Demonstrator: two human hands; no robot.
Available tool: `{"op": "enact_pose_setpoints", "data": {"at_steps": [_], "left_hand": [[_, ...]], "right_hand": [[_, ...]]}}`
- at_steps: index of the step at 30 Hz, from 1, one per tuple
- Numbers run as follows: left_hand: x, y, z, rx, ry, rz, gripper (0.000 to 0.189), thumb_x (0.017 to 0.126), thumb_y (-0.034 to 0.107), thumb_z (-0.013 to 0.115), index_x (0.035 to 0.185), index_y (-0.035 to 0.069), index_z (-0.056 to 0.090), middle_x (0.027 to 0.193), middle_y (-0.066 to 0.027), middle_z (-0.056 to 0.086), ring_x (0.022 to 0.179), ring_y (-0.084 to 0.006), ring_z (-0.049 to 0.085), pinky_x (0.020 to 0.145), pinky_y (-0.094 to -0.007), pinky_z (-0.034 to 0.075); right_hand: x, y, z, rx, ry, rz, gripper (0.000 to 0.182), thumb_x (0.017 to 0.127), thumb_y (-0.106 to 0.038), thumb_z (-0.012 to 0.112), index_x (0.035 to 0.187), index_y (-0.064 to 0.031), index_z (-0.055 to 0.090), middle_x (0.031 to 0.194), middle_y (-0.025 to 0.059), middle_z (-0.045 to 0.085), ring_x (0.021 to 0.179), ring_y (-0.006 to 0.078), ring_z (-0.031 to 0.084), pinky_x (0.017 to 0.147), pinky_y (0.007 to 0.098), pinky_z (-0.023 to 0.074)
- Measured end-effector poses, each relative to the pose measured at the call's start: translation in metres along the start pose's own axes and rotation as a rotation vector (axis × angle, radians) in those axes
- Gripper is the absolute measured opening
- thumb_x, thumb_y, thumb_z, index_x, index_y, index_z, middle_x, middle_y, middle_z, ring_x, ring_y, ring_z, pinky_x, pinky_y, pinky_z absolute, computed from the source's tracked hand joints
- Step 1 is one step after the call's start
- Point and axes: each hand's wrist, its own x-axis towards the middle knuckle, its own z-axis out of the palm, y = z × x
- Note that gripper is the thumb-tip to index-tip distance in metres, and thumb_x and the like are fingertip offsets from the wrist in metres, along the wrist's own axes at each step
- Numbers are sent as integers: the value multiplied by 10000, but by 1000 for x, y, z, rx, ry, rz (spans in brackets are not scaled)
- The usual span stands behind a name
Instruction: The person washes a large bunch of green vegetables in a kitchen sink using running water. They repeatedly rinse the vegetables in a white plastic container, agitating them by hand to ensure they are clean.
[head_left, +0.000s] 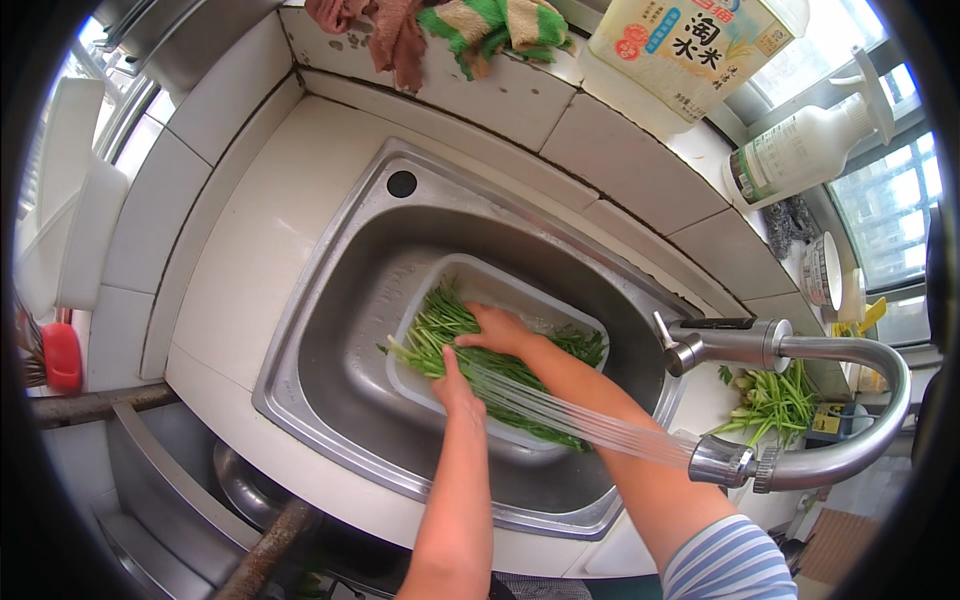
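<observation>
A pale plastic basin (555, 309) stands inside the stainless steel sink (337, 352), holding long green leafy stalks (442, 315). My left hand (455, 390) is at the near side of the bunch, its thumb up against the stalks. Across from it, my right hand (499, 328) lies over the stalks with fingers spread; its fingertips are partly hidden among the greens. Several streams of water run from the faucet's spray head (720, 460) onto the stalks between and beside my hands. Whether either hand grips the bunch firmly is hard to tell.
More cut green stalks (776, 401) lie on the counter right of the sink, behind the faucet (750, 343). On the tiled ledge are a large plastic jug (675, 60), a white spray bottle (802, 154), a bowl (823, 270) and cloths (495, 30). A rusty pipe (266, 551) runs at the lower left.
</observation>
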Motion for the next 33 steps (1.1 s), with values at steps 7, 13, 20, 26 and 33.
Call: {"op": "enact_pose_setpoints", "data": {"at_steps": [7, 13, 20, 26, 33], "left_hand": [[-29, 13, -15, -45, -63, -54, 745, 828, 392, 525, 1331, 52, 94, 1360, -111, 206, 1207, -238, 281, 990, -387, 245], [-35, 0, -14, 166, 10, -93, 820, 838, 516, 406, 1355, 77, -54, 1421, -99, -4, 1291, -257, 119, 1034, -411, 144], [-11, -23, -5, -240, -80, -283, 730, 827, 606, 287, 1328, 83, 194, 1355, -103, 254, 1225, -281, 272, 1003, -413, 230], [-11, -33, -18, -287, -14, -211, 673, 854, 587, 177, 1274, 90, 346, 1276, -87, 386, 1149, -270, 383, 956, -378, 320], [-32, -18, 21, -351, -241, -275, 621, 874, 545, 219, 1268, 83, 350, 1277, -73, 387, 1159, -236, 370, 964, -348, 307]], "right_hand": [[-49, -5, 24, -294, 567, 71, 701, 752, -397, 561, 1302, -71, 272, 1320, 139, 309, 1176, 303, 334, 961, 424, 276], [-61, -3, 16, -268, 337, -54, 647, 768, -448, 511, 1281, -97, 329, 1314, 135, 318, 1187, 282, 323, 979, 409, 238], [-55, 27, 7, 294, 72, 300, 800, 700, -510, 596, 1289, -50, 312, 1301, 169, 345, 1190, 295, 342, 976, 353, 274], [-62, 21, 22, 1013, -393, 312, 836, 715, -426, 637, 1303, 20, 246, 1289, 167, 358, 1172, 225, 356, 961, 307, 293], [-79, -30, -47, 273, -102, 380, 700, 686, -332, 670, 1232, -14, 369, 1176, 193, 469, 1024, 283, 491, 877, 335, 379]]}}
